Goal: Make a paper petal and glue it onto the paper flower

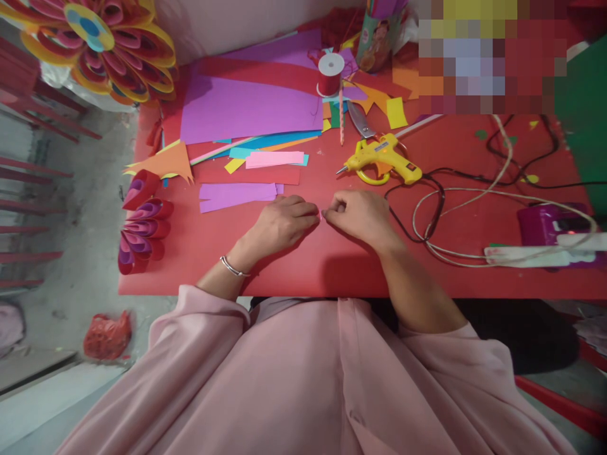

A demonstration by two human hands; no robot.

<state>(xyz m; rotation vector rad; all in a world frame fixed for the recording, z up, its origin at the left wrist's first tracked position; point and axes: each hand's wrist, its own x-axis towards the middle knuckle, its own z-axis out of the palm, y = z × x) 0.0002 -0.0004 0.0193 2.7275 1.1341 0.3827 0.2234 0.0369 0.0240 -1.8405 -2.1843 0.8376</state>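
Above the red tabletop, my left hand (288, 220) and my right hand (361, 216) almost meet at the fingertips. Both are closed in a pinch around a small pink piece (321, 216), of which only a sliver shows; it looks like paper. Purple paper strips (237, 194) lie just beyond my left hand. Farther back is a small stack of pink strips (275, 159) on light blue ones. Past my right hand lies a yellow glue gun (384, 158), its nozzle pointing left.
Paper loops (147, 227) in red, pink and purple stand at the left edge, near a large paper flower (95, 44). Purple sheets (251, 104), a red thread spool (330, 74) and a cutter (361, 120) lie behind. Cables (467, 189) loop to a power strip (535, 255) on the right.
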